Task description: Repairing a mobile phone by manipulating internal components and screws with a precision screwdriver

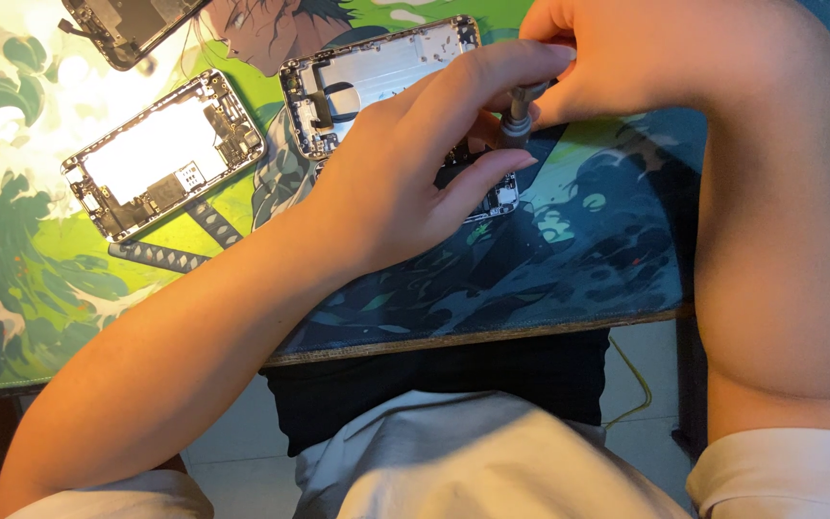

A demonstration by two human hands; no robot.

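My right hand (617,58) grips a small grey screwdriver (519,117) that stands upright over an opened phone (497,197). My left hand (405,173) lies on that phone, fingers curled around the screwdriver's shaft and covering most of the phone. Only the phone's lower right corner shows under my fingers. A silver phone housing (367,77) lies just behind my left hand.
A second opened phone housing (160,154) lies at the left on the green and blue printed desk mat (578,269). A dark phone part (127,29) sits at the top left edge. The table's front edge (492,334) runs above my lap.
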